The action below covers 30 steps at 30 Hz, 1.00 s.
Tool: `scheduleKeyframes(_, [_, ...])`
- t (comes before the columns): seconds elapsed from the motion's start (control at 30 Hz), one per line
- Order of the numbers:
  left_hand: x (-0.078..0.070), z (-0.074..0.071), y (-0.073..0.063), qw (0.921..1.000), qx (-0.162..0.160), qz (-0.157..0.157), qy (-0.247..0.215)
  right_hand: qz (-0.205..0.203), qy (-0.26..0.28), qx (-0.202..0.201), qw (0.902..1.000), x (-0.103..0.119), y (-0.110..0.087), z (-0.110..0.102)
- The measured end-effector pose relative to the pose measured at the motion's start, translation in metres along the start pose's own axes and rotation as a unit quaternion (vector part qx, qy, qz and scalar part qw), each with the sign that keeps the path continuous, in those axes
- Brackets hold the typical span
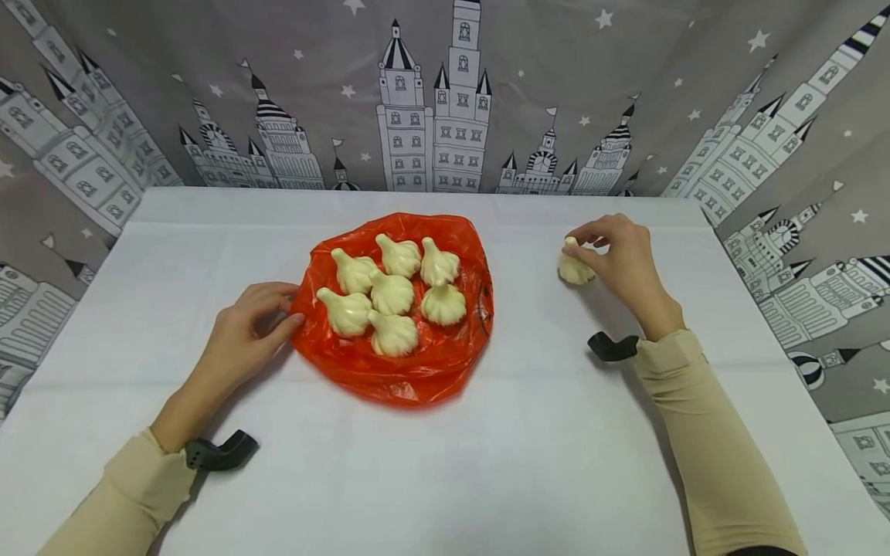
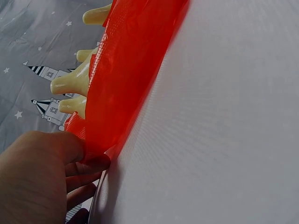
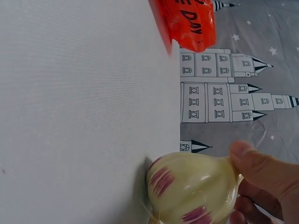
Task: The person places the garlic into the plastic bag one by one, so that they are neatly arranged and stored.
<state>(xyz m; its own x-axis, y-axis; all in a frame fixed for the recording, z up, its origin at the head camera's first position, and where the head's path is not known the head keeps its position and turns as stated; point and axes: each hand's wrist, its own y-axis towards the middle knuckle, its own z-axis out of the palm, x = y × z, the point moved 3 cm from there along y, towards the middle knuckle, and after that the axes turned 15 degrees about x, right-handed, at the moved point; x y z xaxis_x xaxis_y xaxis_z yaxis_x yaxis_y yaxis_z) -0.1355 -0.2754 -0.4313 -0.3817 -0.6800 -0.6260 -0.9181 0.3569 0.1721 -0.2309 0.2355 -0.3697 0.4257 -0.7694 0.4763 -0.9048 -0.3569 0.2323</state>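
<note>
A red plastic bag (image 1: 375,378), its rim rolled down, sits left of the table's middle with several pale garlic bulbs (image 1: 392,293) in it. My left hand (image 1: 243,332) pinches the bag's left edge between thumb and fingers; the left wrist view shows the red film (image 2: 126,79) between them. Off to the right, my right hand (image 1: 622,259) pinches a single garlic bulb (image 1: 575,266) by its neck. In the right wrist view this bulb (image 3: 191,186) has purple streaks, and its base is right at the white tabletop.
A white cloth covers the table (image 1: 528,463). Behind and beside it hangs a grey curtain (image 1: 542,46) printed with castles and stars. Black curved camera mounts (image 1: 222,452) are worn on both wrists.
</note>
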Motion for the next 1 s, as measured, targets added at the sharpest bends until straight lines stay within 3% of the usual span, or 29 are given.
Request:
scheduleKeyframes(0.4, [0.000, -0.001, -0.002, 0.9999, -0.002, 0.009, -0.006, -0.004, -0.009, -0.011, 0.9999, 0.009, -0.001, -0.006])
scheduleKeyframes(1.0, [0.000, -0.001, -0.002, 1.0000, -0.004, 0.006, -0.002, -0.061, 0.059, 0.005, 0.9963, 0.087, -0.008, 0.000])
